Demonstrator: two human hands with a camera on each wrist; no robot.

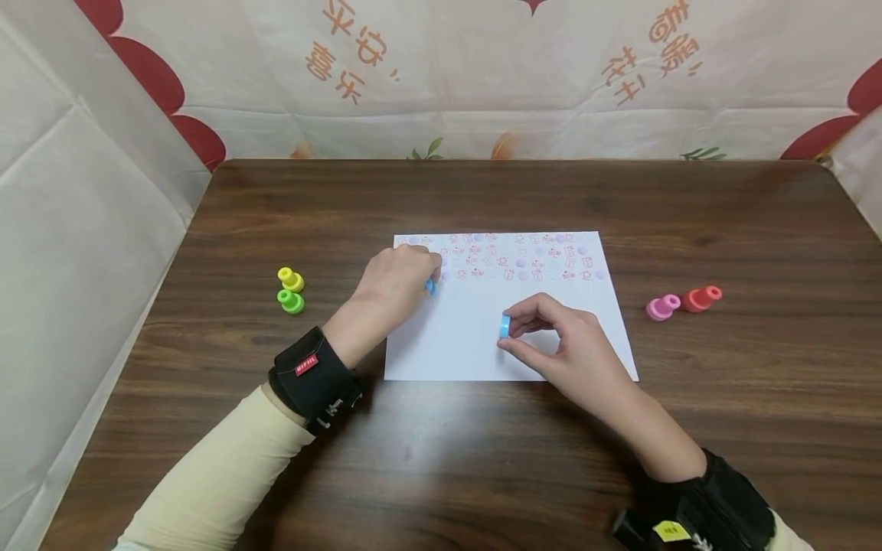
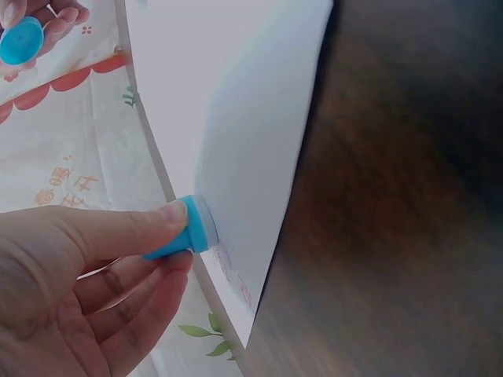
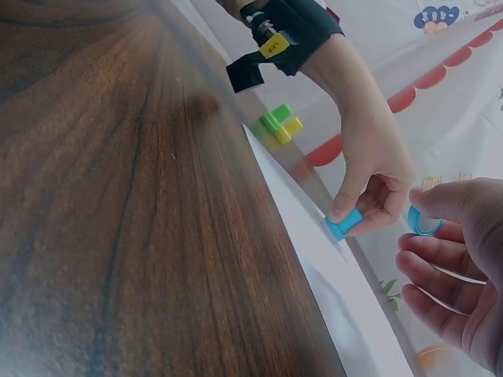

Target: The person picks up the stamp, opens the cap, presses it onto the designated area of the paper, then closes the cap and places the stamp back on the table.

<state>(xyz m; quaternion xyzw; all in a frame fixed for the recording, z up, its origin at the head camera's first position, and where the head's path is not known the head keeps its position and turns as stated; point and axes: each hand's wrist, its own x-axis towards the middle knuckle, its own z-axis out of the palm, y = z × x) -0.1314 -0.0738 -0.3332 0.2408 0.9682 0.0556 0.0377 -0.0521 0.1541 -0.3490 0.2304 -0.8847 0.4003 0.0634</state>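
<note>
On the white sheet of paper [image 1: 455, 348], rows of small red and purple stamped prints run across the far part. My left hand [image 1: 394, 282] pinches a blue stamp [image 2: 200, 225] by its handle, over the sheet's left side near the prints. In the left wrist view its wide end faces the paper; whether it touches cannot be told. Between thumb and fingertips my right hand [image 1: 568, 340] holds a small round blue cap [image 1: 505, 327] above the sheet's middle. The cap's hollow side shows in the right wrist view.
A yellow stamp [image 1: 291, 280] and a green stamp [image 1: 291, 301] stand left of the paper. To its right are a pink stamp [image 1: 662, 308] and a red stamp [image 1: 701, 299]. The brown wooden table [image 1: 448, 459] ends at a printed white cloth [image 1: 455, 76].
</note>
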